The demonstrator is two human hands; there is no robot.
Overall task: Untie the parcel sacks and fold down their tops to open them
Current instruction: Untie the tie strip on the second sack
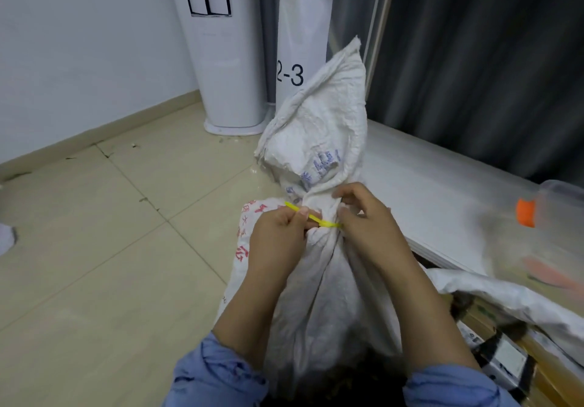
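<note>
White sack [319, 116] upright at centre; my left hand [278, 236] pinches the yellow tie [325, 223], tail running toward 10 o'clock, and my right hand [366, 220] grips the sack at the tie's 3 o'clock

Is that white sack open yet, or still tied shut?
Still tied shut. A yellow tie cinches the white sack at its neck; the left hand pinches the tie's tail, the right hand grips the gathered neck.
</note>
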